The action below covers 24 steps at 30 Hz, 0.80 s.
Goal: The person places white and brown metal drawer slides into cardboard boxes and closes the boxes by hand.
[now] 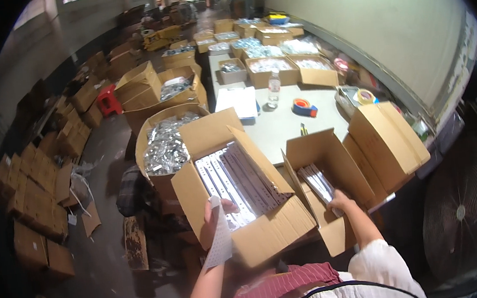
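Note:
An open cardboard box (270, 239) directly ahead of me holds rows of long silvery metal strips with holes (227, 179). My left hand (209, 216) is at its near left side, closed on a narrow whitish sheet with rows of small marks (220, 244), which hangs down over my wrist. To the right stands a smaller open carton (321, 147) with a few similar metal strips (317, 183) lying inside. My right hand (342, 203) reaches over its near side, fingers wrapped round the near end of these strips.
Behind is a white table (277, 131) with a tape dispenser (303, 107), a bottle (273, 90) and papers (236, 102). A carton of bagged metal parts (172, 144) stands left, a closed carton (390, 140) right. A large fan (460, 211) is at far right.

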Motion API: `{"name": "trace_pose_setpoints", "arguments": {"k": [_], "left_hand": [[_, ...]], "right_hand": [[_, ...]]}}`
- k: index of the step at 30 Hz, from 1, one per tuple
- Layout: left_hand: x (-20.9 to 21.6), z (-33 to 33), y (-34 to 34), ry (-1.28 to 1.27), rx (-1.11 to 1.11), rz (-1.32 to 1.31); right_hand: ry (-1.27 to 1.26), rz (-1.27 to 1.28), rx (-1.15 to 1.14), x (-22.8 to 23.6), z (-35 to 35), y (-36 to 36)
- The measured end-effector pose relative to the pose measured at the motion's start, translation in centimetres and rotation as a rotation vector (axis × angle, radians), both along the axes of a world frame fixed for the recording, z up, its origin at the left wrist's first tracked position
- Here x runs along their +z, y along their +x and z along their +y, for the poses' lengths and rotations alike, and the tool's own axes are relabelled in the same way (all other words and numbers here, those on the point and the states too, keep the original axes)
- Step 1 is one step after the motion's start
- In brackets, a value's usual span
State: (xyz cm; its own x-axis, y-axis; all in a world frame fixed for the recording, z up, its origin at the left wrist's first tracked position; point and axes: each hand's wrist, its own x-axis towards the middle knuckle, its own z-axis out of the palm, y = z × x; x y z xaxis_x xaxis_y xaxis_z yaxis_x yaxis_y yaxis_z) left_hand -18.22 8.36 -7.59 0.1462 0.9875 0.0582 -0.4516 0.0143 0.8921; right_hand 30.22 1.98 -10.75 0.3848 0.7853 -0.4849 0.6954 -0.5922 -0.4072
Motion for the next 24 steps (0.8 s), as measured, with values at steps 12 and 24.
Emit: {"name": "trace_pose_setpoints", "arguments": {"k": [12, 24], "left_hand": [[1.8, 0.1, 2.5, 0.097, -0.036, 0.086], [3.7, -0.7, 0.9, 0.105, -0.206, -0.548]], "right_hand": [[0.178, 0.861, -0.163, 9.0, -3.2, 0.4], [0.443, 1.212, 0.171, 22.6, -0.7, -22.4]]}}
